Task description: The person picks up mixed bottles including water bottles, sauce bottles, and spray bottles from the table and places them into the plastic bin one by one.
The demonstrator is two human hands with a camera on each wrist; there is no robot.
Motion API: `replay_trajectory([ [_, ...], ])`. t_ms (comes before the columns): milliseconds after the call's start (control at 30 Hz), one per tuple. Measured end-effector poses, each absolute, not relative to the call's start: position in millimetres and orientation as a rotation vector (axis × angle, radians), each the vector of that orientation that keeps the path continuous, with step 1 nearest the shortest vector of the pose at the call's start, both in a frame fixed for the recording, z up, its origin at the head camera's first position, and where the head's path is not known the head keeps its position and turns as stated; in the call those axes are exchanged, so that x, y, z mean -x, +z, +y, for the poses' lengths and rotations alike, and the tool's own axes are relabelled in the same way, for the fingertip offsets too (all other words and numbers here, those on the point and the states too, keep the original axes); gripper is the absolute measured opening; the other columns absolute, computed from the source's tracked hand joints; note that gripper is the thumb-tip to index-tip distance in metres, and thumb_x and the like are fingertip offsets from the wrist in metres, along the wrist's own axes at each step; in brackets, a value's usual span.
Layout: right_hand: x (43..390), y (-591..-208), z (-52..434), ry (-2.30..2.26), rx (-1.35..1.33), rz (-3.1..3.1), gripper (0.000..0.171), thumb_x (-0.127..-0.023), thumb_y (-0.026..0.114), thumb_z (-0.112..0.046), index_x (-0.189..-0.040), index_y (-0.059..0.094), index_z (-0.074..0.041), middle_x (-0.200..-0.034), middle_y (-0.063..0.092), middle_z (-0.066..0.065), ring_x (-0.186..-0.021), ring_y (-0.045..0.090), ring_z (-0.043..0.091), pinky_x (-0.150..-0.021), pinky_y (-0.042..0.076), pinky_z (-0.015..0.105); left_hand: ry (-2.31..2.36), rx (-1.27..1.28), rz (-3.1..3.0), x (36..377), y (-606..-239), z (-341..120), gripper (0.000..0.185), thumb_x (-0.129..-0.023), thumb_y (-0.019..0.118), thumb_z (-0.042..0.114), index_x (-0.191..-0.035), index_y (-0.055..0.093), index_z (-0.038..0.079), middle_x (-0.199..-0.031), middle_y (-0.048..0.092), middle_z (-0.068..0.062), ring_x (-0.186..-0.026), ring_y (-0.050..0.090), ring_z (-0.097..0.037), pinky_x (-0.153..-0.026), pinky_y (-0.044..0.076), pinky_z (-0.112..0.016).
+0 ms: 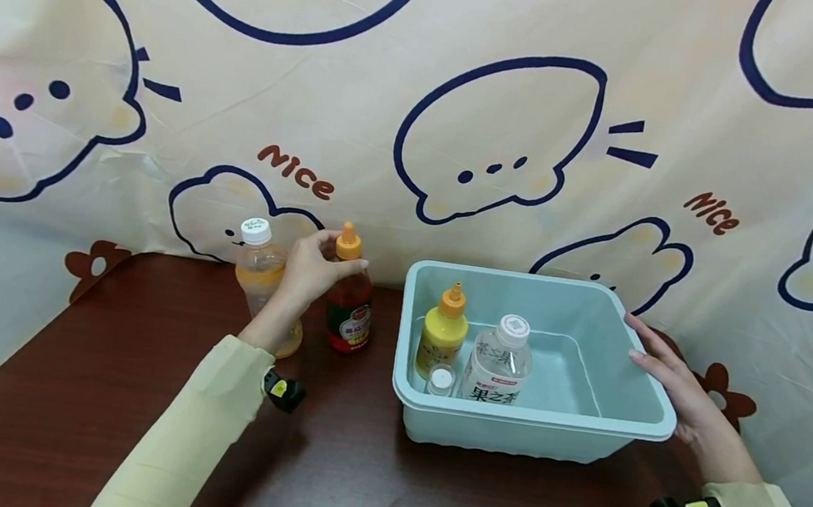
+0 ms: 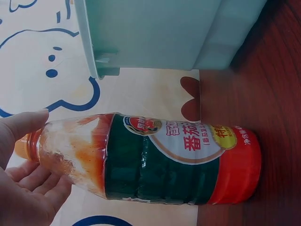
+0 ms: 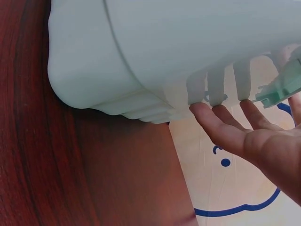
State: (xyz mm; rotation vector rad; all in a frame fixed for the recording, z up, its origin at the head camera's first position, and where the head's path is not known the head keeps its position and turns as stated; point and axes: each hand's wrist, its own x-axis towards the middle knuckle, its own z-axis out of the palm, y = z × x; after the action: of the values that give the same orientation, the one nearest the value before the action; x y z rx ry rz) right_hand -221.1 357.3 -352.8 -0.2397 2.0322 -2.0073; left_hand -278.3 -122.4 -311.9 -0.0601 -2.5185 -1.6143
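My left hand (image 1: pixel 315 266) is at the neck of a ketchup bottle (image 1: pixel 348 314), just under its orange nozzle cap. In the left wrist view the thumb lies on one side of the neck and the curled fingers on the other; the bottle (image 2: pixel 164 162) has a green and red label and its base is at the table. My right hand (image 1: pixel 677 389) holds the right rim of a pale blue-green plastic bin (image 1: pixel 528 439). From the right wrist view, its fingertips (image 3: pixel 200 109) meet the outside of the bin wall (image 3: pixel 141 47) below the rim.
Inside the bin stand a yellow squeeze bottle (image 1: pixel 442 337), a clear bottle with a white cap (image 1: pixel 499 364) and a small white-capped bottle (image 1: pixel 440 380). A part-filled clear bottle (image 1: pixel 261 270) stands left of the ketchup, partly behind my wrist. A cartoon-printed cloth (image 1: pixel 362 115) backs the dark wooden table (image 1: pixel 98 386).
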Motion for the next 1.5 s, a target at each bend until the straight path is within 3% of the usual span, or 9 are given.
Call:
replay_trajectory([
  [1067, 221, -352, 354, -2.028, 0.244, 1.994, 0.054, -0.098, 0.038, -0.02, -0.144, 0.017, -0.037, -0.124, 0.032, -0.01, -0.097, 0.058, 0.009, -0.072, 0.053, 0.044, -1.482, 0.068, -2.449, 272, -309, -115, 0.045, -0.077, 0.073, 0.023, -0.115, 0.059, 0.003, -0.111, 0.062, -0.014, -0.097, 0.059, -0.027, -0.083, 0.05, -0.039],
  [1500, 219, -351, 354, -2.049, 0.223, 1.979, 0.056, -0.098, 0.038, -0.019, -0.145, 0.013, -0.036, -0.131, 0.027, -0.007, -0.098, 0.058, 0.007, -0.074, 0.052, 0.045, -1.539, 0.109, -2.412, 269, -291, -111, 0.047, -0.077, 0.073, 0.021, -0.117, 0.058, 0.002, -0.11, 0.062, -0.014, -0.095, 0.06, -0.026, -0.083, 0.05, -0.038],
])
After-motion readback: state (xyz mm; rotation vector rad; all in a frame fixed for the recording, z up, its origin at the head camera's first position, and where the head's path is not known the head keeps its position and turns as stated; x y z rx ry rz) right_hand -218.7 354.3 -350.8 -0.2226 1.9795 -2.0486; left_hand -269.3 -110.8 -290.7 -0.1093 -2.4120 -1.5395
